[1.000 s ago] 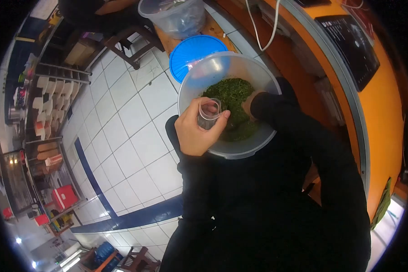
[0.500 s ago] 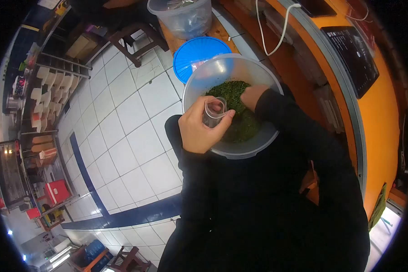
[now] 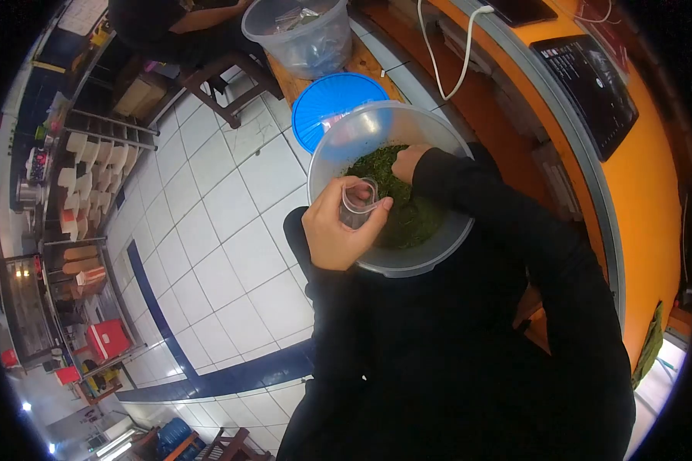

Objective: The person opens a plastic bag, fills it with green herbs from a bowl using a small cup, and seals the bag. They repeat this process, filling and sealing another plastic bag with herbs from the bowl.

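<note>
My left hand [image 3: 337,230] is wrapped round a small clear plastic cup [image 3: 355,209], its mouth tilted up towards me, over the near left side of a big translucent tub [image 3: 440,127]. Dark green chopped leaves [image 3: 407,219] cover the bottom of that tub, which rests at my lap. Inside the tub, my right hand [image 3: 409,161] reaches down to the leaves at the far side. Its fingers point downward and their tips are hidden, so I cannot make out what they hold.
A blue lid [image 3: 315,107] lies just beyond the tub on a wooden bench [image 3: 365,61]. Behind it stands another clear tub [image 3: 304,46] with packets inside. A person [image 3: 207,19] sits at the far left. An orange counter [image 3: 653,192] with a dark tablet [image 3: 588,88] runs along the right.
My right hand has shifted a little to the left within the tub. The left hand still holds the cup in nearly the same place. The view has tilted slightly.
</note>
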Demonstrator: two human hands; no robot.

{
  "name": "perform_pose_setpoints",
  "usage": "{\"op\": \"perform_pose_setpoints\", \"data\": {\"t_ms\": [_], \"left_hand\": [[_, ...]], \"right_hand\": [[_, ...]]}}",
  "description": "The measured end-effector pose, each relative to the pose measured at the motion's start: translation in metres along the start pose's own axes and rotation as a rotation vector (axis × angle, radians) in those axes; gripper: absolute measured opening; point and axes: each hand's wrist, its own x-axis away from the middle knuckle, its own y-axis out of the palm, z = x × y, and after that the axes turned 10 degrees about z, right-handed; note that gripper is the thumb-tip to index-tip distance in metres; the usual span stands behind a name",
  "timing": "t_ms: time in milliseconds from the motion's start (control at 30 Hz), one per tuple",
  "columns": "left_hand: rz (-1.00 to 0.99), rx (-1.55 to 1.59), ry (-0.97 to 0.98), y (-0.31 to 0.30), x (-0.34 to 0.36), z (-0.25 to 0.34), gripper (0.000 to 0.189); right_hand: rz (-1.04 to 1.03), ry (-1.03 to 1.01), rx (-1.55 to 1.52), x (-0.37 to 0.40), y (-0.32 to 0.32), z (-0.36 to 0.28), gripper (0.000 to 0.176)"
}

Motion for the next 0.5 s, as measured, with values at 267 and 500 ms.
{"op": "perform_pose_setpoints", "data": {"t_ms": [267,500], "left_hand": [[0.002,0.003,0.019,0.001,0.000,-0.001,0.032],[-0.002,0.001,0.023,0.002,0.000,-0.004,0.032]], "right_hand": [[-0.024,0.006,-0.002,-0.003,-0.001,-0.006,0.027],[-0.032,-0.047,0.001,-0.008,0.005,-0.011,0.026]]}}
